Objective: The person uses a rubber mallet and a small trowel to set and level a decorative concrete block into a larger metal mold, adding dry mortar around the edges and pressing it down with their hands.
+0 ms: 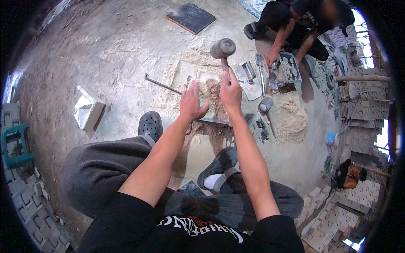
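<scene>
My right hand is closed round the handle of a mallet, whose grey rounded head points away from me. Under and between my hands lies a metal mould with brown powder in it; part of it is hidden by my hands. My left hand has its fingers stretched out and its thumb apart, at the mould's left side, holding nothing that I can see. A thin bent metal rod lies just left of that hand.
A second mallet, a float and a pale powder heap lie to the right. Beyond, a person reaches to a grey tray. A white block stands left, a dark slab lies far.
</scene>
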A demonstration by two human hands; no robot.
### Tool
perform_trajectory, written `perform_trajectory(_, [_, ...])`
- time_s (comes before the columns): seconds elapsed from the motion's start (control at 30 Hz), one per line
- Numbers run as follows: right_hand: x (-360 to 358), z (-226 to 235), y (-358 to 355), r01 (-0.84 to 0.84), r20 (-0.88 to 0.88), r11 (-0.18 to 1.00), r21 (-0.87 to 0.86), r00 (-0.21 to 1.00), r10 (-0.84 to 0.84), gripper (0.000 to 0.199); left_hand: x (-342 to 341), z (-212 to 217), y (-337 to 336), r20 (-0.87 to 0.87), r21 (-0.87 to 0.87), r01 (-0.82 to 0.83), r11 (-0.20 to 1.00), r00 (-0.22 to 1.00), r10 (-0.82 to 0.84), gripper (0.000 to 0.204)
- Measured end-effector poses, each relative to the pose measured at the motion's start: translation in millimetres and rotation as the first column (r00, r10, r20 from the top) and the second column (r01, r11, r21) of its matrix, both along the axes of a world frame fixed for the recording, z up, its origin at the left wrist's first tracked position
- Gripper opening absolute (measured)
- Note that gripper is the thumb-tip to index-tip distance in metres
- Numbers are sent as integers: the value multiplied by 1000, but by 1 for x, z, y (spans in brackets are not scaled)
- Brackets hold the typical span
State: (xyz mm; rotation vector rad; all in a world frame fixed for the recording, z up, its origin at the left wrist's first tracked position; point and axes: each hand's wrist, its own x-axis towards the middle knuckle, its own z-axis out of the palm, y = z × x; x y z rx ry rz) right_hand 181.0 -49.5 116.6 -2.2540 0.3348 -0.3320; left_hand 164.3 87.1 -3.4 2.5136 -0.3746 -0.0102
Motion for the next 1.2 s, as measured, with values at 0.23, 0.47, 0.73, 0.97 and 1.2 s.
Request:
perform_trajectory(0.23, [-30,-21,-17,-24,-243,994,-103,970,-2,46,0,2,-6,22,-56,-29,998,999,31,93])
perform_trajectory(0.47, [-68,10,-45,194,-92,980,43,978,-189,51,9,5,-1,170,209,638,741,723,-670,77])
perform_trajectory(0.73, [-104,-21,-61,271,-207,962,35,944,-258,56,48,3,-17,125,348,693,631,633,-764,88])
perform_trajectory(0.97, [-102,-39,-62,163,-236,986,36,960,-150,54,75,4,-27,148,369,629,684,686,-712,83])
perform_trajectory(1.2, [-65,-39,-31,314,-441,947,74,861,-251,50,91,-7,-6,87,146,172,974,979,-185,142])
